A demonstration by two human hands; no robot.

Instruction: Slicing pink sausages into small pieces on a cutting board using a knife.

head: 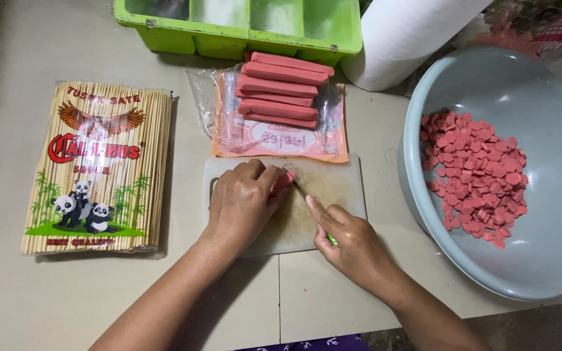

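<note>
Your left hand (242,201) fingers clamp a pink sausage (282,182), mostly hidden, on the board (294,224); your right hand (352,244) grips a knife (299,189), blade at its 11 o'clock.

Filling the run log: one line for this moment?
left hand holds sausage | right hand holds knife | cutting board | slices in bowl
</note>
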